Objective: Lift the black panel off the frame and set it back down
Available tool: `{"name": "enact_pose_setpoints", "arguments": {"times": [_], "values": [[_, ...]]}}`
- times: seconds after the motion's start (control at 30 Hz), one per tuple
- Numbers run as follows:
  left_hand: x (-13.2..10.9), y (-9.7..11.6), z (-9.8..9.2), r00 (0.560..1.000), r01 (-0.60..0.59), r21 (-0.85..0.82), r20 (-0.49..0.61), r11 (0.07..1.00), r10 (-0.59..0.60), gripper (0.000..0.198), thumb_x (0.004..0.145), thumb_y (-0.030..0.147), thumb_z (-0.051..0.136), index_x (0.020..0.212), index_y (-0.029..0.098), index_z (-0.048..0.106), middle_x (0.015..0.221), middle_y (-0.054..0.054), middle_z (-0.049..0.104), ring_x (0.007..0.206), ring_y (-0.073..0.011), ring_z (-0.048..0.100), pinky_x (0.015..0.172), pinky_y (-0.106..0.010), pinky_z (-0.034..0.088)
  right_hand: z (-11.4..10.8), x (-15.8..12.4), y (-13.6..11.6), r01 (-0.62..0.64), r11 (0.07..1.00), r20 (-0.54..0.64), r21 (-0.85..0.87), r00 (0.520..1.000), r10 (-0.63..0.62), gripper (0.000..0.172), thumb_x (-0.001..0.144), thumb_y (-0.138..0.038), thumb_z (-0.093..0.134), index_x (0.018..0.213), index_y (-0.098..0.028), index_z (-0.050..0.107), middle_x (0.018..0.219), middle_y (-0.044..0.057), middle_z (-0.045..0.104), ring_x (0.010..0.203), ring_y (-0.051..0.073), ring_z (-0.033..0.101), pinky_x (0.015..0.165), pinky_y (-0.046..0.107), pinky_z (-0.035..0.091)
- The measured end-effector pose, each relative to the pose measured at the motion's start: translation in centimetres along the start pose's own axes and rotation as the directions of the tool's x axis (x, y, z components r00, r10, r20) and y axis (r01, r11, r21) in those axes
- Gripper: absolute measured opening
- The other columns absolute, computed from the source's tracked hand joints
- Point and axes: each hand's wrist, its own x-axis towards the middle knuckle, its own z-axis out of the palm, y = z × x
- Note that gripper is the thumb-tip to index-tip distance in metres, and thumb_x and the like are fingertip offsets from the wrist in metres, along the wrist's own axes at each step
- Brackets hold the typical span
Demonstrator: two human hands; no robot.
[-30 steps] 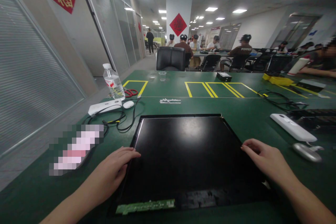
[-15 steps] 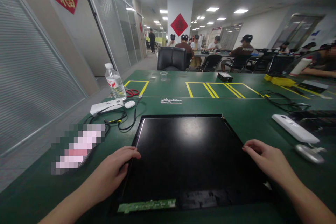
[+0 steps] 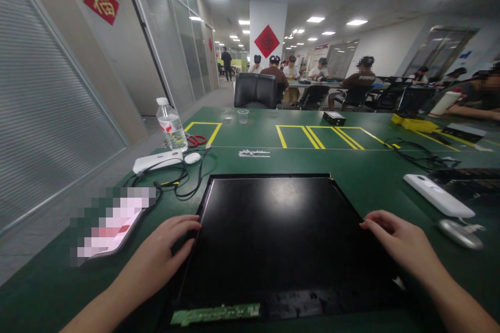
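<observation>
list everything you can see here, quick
table: 1, green with yellow lines, fills the foreground
panel: 1, black, flat at table centre
circuit strip: 1, green, panel's near edge
water bottle: 1, clear, far left
scissors: 1, red, beside bottle
cables: several, black, left of panel
cup: 1, clear, far centre
chair: 1, black, beyond table
left hand: 1, bare, on panel's left edge
right hand: 1, bare, on panel's right edge
</observation>
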Motion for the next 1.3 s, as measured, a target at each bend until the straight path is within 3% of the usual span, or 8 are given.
{"name": "enact_pose_setpoints", "arguments": {"times": [0.13,0.27,0.37,0.57,0.9,1.13,1.3], "values": [[0.1,-0.4,0.0,0.994,0.112,0.065,-0.024,0.992,-0.111,0.039,0.087,0.046,0.054,0.112,0.020,0.067,0.122,-0.015,0.067,0.114,-0.0338,0.061,0.100,-0.051,0.046,-0.1,0.3,0.3,-0.035,0.999,-0.046,-0.013,0.998,0.034,0.036,0.074,-0.055,0.052,0.086,-0.025,0.069,0.079,0.004,0.073,0.069,0.023,0.065,0.064,0.035,0.047],[0.1,-0.5,-0.4,0.986,0.163,0.101,0.003,0.982,-0.164,0.038,0.083,0.056,0.056,0.089,0.022,0.069,0.098,-0.012,0.067,0.091,-0.0329,0.065,0.082,-0.049,0.052,0.1,0.8,1.2,-0.037,0.998,-0.035,-0.054,0.999,0.035,0.040,0.072,-0.054,0.051,0.092,-0.024,0.068,0.073,0.003,0.068,0.064,0.022,0.063,0.061,0.034,0.046],[-0.1,-0.4,-0.4,0.982,0.180,0.123,0.039,0.976,-0.186,0.038,0.083,0.060,0.055,0.080,0.024,0.066,0.091,-0.008,0.064,0.087,-0.0301,0.063,0.078,-0.044,0.050,0.3,0.9,1.6,-0.068,0.995,0.015,-0.076,0.998,0.069,0.040,0.073,-0.053,0.051,0.095,-0.024,0.067,0.071,0.002,0.068,0.064,0.022,0.064,0.059,0.034,0.045],[-0.1,-0.5,0.2,0.982,0.145,0.121,0.108,0.982,-0.158,0.029,0.086,0.049,0.051,0.074,0.025,0.060,0.087,-0.006,0.063,0.081,-0.0276,0.061,0.073,-0.041,0.047,0.2,0.9,1.7,-0.047,0.994,0.052,-0.099,0.997,0.052,0.036,0.074,-0.052,0.052,0.092,-0.025,0.069,0.071,0.002,0.069,0.064,0.022,0.065,0.060,0.034,0.047],[0.5,0.6,0.5,0.981,0.147,0.102,0.111,0.984,-0.158,0.025,0.085,0.036,0.042,0.072,0.024,0.060,0.085,-0.008,0.061,0.080,-0.0304,0.060,0.076,-0.046,0.047,0.5,1.0,2.4,-0.036,0.992,0.075,-0.121,0.996,0.045,0.035,0.076,-0.049,0.052,0.094,-0.025,0.070,0.072,0.002,0.071,0.065,0.022,0.065,0.059,0.033,0.047],[0.7,0.9,0.5,0.978,0.178,0.005,0.108,0.984,-0.178,0.018,0.081,0.032,0.043,0.068,0.026,0.054,0.082,-0.007,0.062,0.080,-0.0294,0.061,0.077,-0.044,0.048,0.8,1.2,3.0,-0.006,0.990,0.124,-0.141,0.992,0.023,0.037,0.077,-0.045,0.050,0.098,-0.023,0.070,0.078,0.004,0.073,0.071,0.023,0.067,0.066,0.035,0.048],[0.7,1.0,0.0,0.966,0.246,-0.101,0.108,0.964,-0.235,0.018,0.080,0.032,0.045,0.063,0.028,0.048,0.069,-0.002,0.060,0.068,-0.0255,0.060,0.066,-0.038,0.048,1.3,1.3,3.3,0.009,0.991,0.124,-0.134,0.992,0.007,0.034,0.077,-0.043,0.049,0.097,-0.023,0.068,0.077,0.004,0.073,0.072,0.024,0.068,0.067,0.035,0.048]]}}
